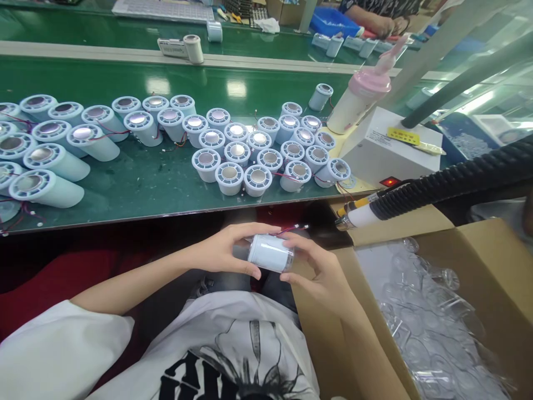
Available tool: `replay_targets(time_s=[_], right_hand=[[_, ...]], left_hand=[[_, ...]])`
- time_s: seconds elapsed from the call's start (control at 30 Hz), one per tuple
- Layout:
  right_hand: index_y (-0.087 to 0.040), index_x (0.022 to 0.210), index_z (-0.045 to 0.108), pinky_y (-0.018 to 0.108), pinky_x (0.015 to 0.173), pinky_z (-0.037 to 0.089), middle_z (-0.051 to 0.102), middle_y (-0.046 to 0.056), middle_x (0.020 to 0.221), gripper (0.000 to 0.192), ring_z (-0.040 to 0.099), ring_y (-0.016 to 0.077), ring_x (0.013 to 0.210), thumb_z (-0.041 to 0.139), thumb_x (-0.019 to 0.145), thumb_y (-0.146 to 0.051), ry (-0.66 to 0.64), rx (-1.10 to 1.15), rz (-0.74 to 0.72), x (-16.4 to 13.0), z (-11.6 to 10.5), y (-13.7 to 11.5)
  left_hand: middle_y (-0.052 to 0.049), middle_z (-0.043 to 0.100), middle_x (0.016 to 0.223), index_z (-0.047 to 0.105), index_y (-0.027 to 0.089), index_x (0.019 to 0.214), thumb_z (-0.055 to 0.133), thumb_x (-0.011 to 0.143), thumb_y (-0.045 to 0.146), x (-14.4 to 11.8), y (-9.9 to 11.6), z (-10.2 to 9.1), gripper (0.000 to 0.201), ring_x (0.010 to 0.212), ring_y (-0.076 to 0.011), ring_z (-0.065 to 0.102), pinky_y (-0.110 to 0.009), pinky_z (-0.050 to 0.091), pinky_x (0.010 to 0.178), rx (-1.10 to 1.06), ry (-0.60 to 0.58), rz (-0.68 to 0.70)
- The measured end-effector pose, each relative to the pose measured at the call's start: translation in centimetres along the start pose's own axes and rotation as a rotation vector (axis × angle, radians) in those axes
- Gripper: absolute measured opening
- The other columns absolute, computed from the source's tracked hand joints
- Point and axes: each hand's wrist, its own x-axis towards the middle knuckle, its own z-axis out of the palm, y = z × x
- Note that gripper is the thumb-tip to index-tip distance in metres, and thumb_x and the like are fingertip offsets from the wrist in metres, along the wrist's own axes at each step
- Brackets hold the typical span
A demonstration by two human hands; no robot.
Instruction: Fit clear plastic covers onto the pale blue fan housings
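While both hands meet over the lap, just below the near edge of the green table [137, 189], they hold a pale blue cylinder [270, 253] lying on its side between them: the left hand [222, 250] curls its fingers over the closed end, and the right hand [318, 266] pinches the other end, where something clear seems to sit on the rim, though the detail is too small to be sure of. Thin red wires [291, 228] trail from the top of the cylinder, away from the body. It looks like a fitting or checking step, with one unit in work; any further move would call for a steady grip from the left hand and care that the wires are not trapped. To the right of the cylinder stands an open cardboard box [478, 244] full of clear plastic parts [428, 316], and above the box's near corner hangs a nozzle [358, 215] on a black ribbed hose [453, 178]. Beyond the cylinder, on the table, many like cylinders [237, 155] stand upright in clusters or lie tipped at the far left. Behind the hose sits a white box [391, 155] with a red light, and a pink-lidded bottle [360, 100] beside it. Farther back, another person's arm [375, 19] rests by a blue tray [333, 21].
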Motion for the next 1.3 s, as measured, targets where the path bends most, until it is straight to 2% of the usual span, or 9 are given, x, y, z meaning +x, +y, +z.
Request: replay_targets(time_s=[0.3,0.73,1.0,1.3], right_hand=[[-0.032,0.116,0.056,0.029,0.089,0.053,0.058,0.002,0.121,0.041,0.057,0.0184,0.110,0.072,0.080,-0.024,-0.035,0.205,0.125,0.1,0.0,-0.8],[-0.023,0.104,0.056,0.025,0.068,0.054,0.062,0.003,0.094,0.035,0.059,0.0158,0.083,0.071,0.077,-0.040,-0.007,0.451,0.346,0.7,0.6,-1.0],[-0.020,0.098,0.051,0.028,0.054,0.057,0.064,0.000,0.072,0.045,0.064,0.0153,0.058,0.068,0.074,-0.055,-0.001,0.610,0.525,0.8,1.2,-0.1],[-0.020,0.091,0.048,0.019,0.041,0.051,0.065,0.000,0.057,0.050,0.064,0.0149,0.047,0.060,0.075,-0.066,-0.072,0.696,0.676,1.2,1.7,-0.6]], left_hand=[[-0.011,0.045,0.144,0.043,0.028,0.140,0.079,0.068,0.019,-0.3,0.2,0.0,0.081,0.133,-0.0262,0.042,-0.036,0.044,0.104,0.160,-0.009,0.099],[-0.012,0.045,0.144,0.044,0.027,0.140,0.077,0.071,0.024,-0.6,0.4,0.0,0.076,0.133,-0.0274,0.042,-0.036,0.047,0.101,0.202,-0.004,0.094],[-0.013,0.044,0.144,0.045,0.026,0.139,0.076,0.072,0.023,-0.6,0.6,0.1,0.074,0.133,-0.0293,0.042,-0.038,0.048,0.100,0.160,-0.005,0.082],[-0.013,0.046,0.143,0.045,0.026,0.139,0.077,0.070,0.026,-0.5,0.4,0.0,0.076,0.133,-0.0283,0.043,-0.041,0.040,0.107,0.232,-0.004,0.155]])
